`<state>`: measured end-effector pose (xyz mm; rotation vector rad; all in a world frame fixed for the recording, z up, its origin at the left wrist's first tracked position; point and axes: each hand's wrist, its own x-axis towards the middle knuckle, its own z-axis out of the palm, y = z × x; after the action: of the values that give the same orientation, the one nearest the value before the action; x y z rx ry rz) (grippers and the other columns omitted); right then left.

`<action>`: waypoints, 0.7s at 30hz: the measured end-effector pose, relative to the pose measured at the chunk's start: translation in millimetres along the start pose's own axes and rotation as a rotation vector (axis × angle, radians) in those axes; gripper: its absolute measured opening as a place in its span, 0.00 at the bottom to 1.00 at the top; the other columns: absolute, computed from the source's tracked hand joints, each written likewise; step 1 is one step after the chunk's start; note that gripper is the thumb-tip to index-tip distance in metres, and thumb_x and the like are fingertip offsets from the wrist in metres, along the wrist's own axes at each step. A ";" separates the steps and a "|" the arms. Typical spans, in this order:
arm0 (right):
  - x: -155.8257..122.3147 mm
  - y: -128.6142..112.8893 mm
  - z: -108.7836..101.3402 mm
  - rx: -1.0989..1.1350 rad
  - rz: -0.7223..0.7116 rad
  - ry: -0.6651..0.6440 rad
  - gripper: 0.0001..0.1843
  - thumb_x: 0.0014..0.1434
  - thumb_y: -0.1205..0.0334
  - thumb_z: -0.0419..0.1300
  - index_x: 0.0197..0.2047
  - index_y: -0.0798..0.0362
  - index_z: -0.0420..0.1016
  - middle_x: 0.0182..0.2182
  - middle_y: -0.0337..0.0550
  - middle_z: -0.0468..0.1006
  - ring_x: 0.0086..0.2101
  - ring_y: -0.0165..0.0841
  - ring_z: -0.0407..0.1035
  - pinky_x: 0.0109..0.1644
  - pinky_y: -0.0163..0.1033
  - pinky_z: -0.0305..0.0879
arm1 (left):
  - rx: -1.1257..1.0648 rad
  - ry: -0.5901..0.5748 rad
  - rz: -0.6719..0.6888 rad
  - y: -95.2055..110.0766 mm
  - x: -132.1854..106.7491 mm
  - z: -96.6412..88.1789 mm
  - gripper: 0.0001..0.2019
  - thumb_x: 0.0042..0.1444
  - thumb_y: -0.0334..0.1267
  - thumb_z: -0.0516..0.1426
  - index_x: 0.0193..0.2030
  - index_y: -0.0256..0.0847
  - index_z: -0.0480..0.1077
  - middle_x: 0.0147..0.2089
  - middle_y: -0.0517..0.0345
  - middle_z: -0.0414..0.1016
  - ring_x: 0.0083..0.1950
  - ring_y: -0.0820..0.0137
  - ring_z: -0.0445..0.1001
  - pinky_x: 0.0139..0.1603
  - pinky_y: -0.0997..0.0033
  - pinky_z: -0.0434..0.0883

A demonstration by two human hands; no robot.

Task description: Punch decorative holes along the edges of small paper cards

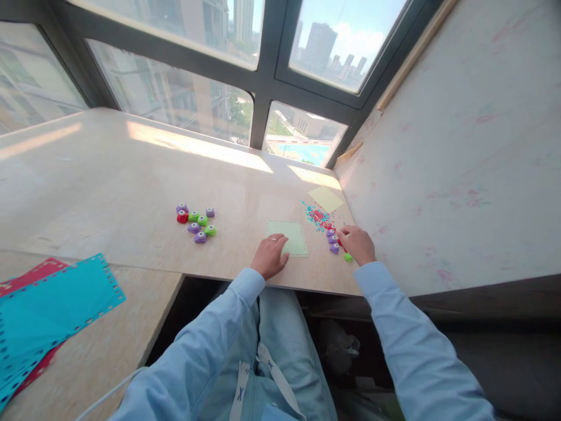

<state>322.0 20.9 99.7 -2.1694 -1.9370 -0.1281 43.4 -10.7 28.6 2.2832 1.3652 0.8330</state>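
Light-blue sleeves (228, 316) lead to the desk's (131, 193) near edge. My left hand (270, 255) lies released, palm flat on the pale green square paper sheet (294, 234), covering its near-left corner. My right hand (358, 244) curls onto the small purple plastic paper punches (333, 241), which sit at its fingertips, between it and the sheet. Whether it grips one, I cannot tell. I'd pin the sheet firmly and pinch one punch squarely.

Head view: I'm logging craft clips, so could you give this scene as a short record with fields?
Left hand: flat on a pale green sheet
Right hand: fingers on a row of small punches
Beyond the row: confetti pile, then a yellow sheet
Further left on the table: second punch cluster, apart from both hands
Lower left: blue sheet over a red sheet, edges punched
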 end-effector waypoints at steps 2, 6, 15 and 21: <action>-7.5 8.0 6.5 -0.009 -0.076 -0.030 0.08 0.58 0.58 0.60 0.31 0.51 0.77 0.32 0.45 0.79 0.34 0.36 0.71 0.37 0.38 0.59 | 0.054 -0.063 0.042 -1.2 7.4 8.0 0.21 0.57 0.37 0.59 0.57 0.37 0.67 0.63 0.40 0.67 0.67 0.53 0.61 0.64 0.51 0.61; -22.3 20.0 23.1 -0.031 -0.124 -0.056 0.04 0.56 0.60 0.62 0.32 0.50 0.77 0.32 0.45 0.78 0.34 0.36 0.71 0.37 0.38 0.60 | 0.089 -0.096 0.073 -7.2 11.6 18.0 0.20 0.58 0.43 0.59 0.56 0.40 0.69 0.63 0.42 0.67 0.67 0.55 0.61 0.65 0.50 0.59; -34.4 23.5 46.8 0.058 -0.157 -0.005 0.07 0.57 0.63 0.60 0.40 0.52 0.75 0.36 0.47 0.79 0.38 0.39 0.72 0.43 0.41 0.63 | 0.036 -0.024 0.044 -14.4 9.4 18.4 0.11 0.57 0.42 0.61 0.46 0.44 0.75 0.57 0.48 0.73 0.61 0.57 0.68 0.60 0.53 0.62; -42.8 14.2 45.9 0.178 -0.225 -0.005 0.08 0.58 0.65 0.57 0.41 0.52 0.74 0.38 0.47 0.79 0.40 0.40 0.71 0.46 0.44 0.65 | 0.020 -0.035 0.031 -18.9 9.3 20.5 0.12 0.59 0.44 0.60 0.48 0.45 0.75 0.58 0.51 0.74 0.61 0.59 0.69 0.60 0.55 0.61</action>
<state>326.8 -11.5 44.3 -1.8397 -2.1029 0.0113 47.2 6.5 5.1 2.3283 1.3326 0.7891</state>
